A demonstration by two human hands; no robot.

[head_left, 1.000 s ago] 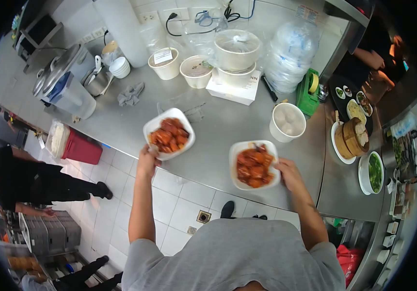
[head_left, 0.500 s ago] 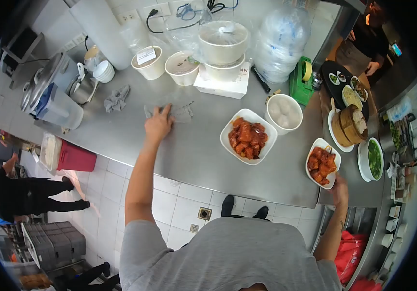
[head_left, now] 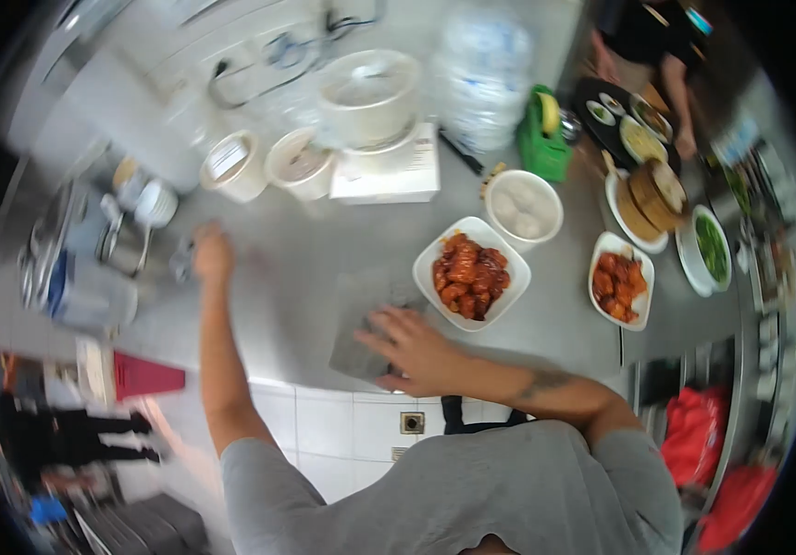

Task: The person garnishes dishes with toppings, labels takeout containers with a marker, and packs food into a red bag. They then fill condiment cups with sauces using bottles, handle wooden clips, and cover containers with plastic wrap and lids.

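My left hand (head_left: pixel 213 253), smeared by motion, is beside the crumpled grey cloth (head_left: pixel 181 262) on the left of the steel counter; whether it grips the cloth is unclear. My right hand (head_left: pixel 409 351) is open, fingers spread over a thin clear plastic sheet (head_left: pixel 350 344) near the front edge. Just beyond that hand stands a square white bowl of red-glazed chunks (head_left: pixel 472 276). A smaller white dish of similar glazed food (head_left: pixel 620 282) sits to the right, with no hand on it. Behind the square bowl is a white tub of round white balls (head_left: pixel 524 207).
Along the back stand lidded paper tubs (head_left: pixel 301 165), a white box (head_left: pixel 387 176), stacked plastic lids (head_left: pixel 481 79) and a green tape dispenser (head_left: pixel 543 139). Bamboo steamers (head_left: pixel 657 199) and a bowl of greens (head_left: pixel 705 250) are at right, near another person (head_left: pixel 643 46).
My right hand has left the small glazed dish and moved left to the plastic sheet, which is now nearer the front edge. My left hand has moved left from the sheet to the grey cloth.
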